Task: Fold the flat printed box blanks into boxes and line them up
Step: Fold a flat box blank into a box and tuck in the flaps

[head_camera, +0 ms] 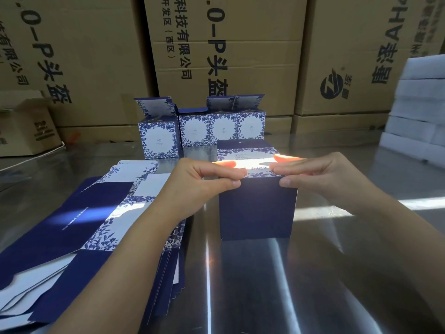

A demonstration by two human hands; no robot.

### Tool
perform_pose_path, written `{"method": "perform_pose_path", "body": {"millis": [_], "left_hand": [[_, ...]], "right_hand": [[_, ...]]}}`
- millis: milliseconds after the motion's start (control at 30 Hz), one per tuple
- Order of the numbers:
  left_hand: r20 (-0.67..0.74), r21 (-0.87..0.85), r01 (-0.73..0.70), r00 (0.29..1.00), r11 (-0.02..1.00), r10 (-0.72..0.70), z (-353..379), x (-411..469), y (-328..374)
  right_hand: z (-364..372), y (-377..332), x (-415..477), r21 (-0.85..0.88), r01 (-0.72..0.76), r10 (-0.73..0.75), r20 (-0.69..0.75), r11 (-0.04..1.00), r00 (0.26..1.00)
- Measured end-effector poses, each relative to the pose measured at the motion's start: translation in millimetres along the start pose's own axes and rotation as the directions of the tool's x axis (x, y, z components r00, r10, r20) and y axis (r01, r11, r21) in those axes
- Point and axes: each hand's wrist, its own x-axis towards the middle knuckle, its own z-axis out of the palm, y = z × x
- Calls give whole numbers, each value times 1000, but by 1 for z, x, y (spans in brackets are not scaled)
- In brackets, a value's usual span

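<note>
Navy-and-white printed cardboard box blanks (72, 213) lie fanned in a loose stack at my near left on the shiny steel tabletop (265, 285). They overlap too much for an exact count, but there are several.

Just beyond, one half-formed navy cardboard box (257, 208) stands upright in front of me. My left hand (202, 182) and right hand (320, 179) each pinch its near top edge, with the thumb on the navy face and the fingers (231, 175) curled over the white floral-edged flap. To do this well, I judge I should press both corners down evenly, keep the walls square, and run the flap's crease flat so it does not spring back.

Farther off stand four finished blue-floral white boxes (159, 138), lids up. Three touch in a row and the leftmost sits slightly forward. My box belongs beside them.

Behind everything, large brown shipping cartons (240, 56) make a wall.
</note>
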Motion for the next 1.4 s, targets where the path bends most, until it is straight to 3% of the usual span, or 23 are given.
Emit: {"method": "perform_pose_path", "body": {"millis": [367, 633, 933, 1400], "left_hand": [[0, -6, -5, 1000, 1000, 5, 1, 1, 0], [-32, 66, -19, 999, 998, 21, 8, 1, 5], [-107, 286, -90, 986, 954, 125, 31, -2, 1], [-161, 293, -91, 976, 952, 143, 39, -4, 2]], "right_hand": [[0, 1, 0, 10, 24, -24, 11, 1000, 1000], [13, 5, 0, -72, 104, -109, -65, 992, 992], [36, 2, -6, -98, 147, -164, -205, 984, 965], [39, 5, -4, -150, 158, -189, -219, 976, 957]]}}
